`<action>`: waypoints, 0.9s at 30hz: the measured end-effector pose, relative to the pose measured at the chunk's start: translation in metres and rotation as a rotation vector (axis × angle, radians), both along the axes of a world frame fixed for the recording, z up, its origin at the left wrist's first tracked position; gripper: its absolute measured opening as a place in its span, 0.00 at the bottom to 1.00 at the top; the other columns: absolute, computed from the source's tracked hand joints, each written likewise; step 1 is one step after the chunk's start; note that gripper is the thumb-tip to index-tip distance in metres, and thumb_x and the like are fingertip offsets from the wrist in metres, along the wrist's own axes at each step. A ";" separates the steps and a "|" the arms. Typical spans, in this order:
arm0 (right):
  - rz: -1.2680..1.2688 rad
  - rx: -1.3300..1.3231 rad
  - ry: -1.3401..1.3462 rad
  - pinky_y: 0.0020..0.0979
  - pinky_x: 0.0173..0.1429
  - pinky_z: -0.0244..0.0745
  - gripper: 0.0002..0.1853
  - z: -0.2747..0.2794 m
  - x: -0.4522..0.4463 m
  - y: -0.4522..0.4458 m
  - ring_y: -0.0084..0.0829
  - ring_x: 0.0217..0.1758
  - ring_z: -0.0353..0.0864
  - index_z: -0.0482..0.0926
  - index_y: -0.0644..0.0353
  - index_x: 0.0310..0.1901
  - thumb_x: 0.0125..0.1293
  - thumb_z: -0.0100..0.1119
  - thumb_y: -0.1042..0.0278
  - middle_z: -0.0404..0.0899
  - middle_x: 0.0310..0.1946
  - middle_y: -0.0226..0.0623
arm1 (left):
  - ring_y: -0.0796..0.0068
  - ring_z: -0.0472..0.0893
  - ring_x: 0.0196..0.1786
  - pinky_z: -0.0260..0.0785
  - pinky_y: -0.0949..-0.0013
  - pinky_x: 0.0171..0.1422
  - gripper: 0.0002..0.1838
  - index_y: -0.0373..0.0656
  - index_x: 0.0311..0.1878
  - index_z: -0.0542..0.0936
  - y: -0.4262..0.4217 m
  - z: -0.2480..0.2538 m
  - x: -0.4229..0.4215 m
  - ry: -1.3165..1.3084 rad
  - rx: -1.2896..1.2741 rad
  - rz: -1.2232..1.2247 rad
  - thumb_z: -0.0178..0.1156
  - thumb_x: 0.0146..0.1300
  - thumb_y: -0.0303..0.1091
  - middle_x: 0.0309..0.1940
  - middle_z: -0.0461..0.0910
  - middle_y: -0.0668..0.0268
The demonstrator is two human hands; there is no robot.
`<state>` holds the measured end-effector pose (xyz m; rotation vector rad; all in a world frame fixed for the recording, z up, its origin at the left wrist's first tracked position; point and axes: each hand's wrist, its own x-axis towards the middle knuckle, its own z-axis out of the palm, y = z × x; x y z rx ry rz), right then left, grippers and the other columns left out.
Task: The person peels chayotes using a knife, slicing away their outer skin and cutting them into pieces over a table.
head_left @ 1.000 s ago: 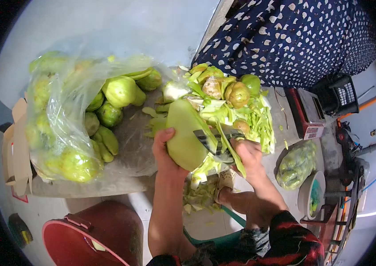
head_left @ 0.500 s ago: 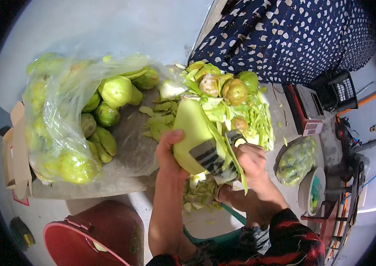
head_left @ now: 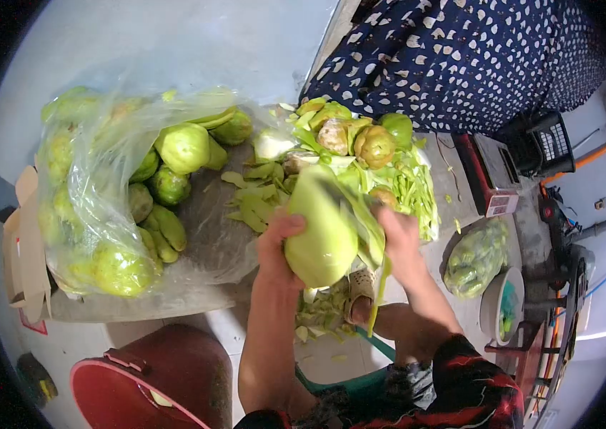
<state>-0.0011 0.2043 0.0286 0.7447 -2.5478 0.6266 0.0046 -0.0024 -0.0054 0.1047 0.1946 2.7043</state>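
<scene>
My left hand [head_left: 276, 247] is wrapped round the side of a large, pale green peeled fruit [head_left: 321, 247], its thumb on top. The fruit's skin looks smooth and shiny, with a dark shadow across its upper right. Close against its right side is my right hand [head_left: 404, 239], closed and slightly blurred, around a peeler mostly hidden by the fingers. A long green strip of peel [head_left: 376, 300] hangs down between the fruit and this hand. Beyond, on the worktop, lie heaped peelings [head_left: 417, 193] and a brownish green fruit [head_left: 374, 146].
A clear plastic bag [head_left: 92, 214] of green fruit lies on the left of the worktop. Below stands a red bucket [head_left: 174, 357]. At right are a scale [head_left: 489, 175], a bagged bundle [head_left: 476, 259] and a white tub [head_left: 490, 304]. A person in dark patterned cloth [head_left: 453, 64] is opposite.
The fruit has turned in my left hand, so its shadowed side faces away more. My right hand has shifted slightly up, and the peel strip hangs lower.
</scene>
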 end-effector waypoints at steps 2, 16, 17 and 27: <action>-0.167 0.020 -0.040 0.44 0.28 0.71 0.12 -0.020 -0.019 0.013 0.52 0.24 0.76 0.70 0.61 0.33 0.48 0.63 0.77 0.75 0.22 0.48 | 0.59 0.81 0.52 0.77 0.59 0.56 0.34 0.32 0.63 0.69 0.006 0.014 0.008 -0.077 -0.221 0.049 0.59 0.52 0.38 0.52 0.78 0.49; -0.242 -1.084 -0.876 0.26 0.17 0.62 0.07 0.013 -0.007 -0.001 0.21 0.12 0.66 0.74 0.66 0.34 0.65 0.60 0.73 0.69 0.14 0.27 | 0.56 0.81 0.53 0.73 0.52 0.62 0.28 0.39 0.58 0.75 0.001 0.000 -0.012 -0.268 0.096 0.325 0.55 0.58 0.46 0.52 0.80 0.56; -0.225 -0.962 -0.836 0.26 0.18 0.63 0.06 0.015 -0.004 -0.005 0.22 0.13 0.68 0.74 0.66 0.35 0.65 0.60 0.73 0.70 0.15 0.27 | 0.56 0.81 0.53 0.74 0.53 0.61 0.26 0.39 0.57 0.76 0.000 -0.002 -0.012 -0.279 0.103 0.326 0.54 0.59 0.46 0.52 0.80 0.56; 0.191 0.040 0.318 0.35 0.22 0.65 0.16 0.016 0.006 -0.013 0.36 0.17 0.70 0.77 0.70 0.39 0.46 0.62 0.72 0.66 0.18 0.36 | 0.51 0.80 0.53 0.72 0.50 0.63 0.28 0.36 0.60 0.73 0.004 -0.008 -0.012 -0.338 -0.072 0.347 0.57 0.60 0.44 0.53 0.79 0.53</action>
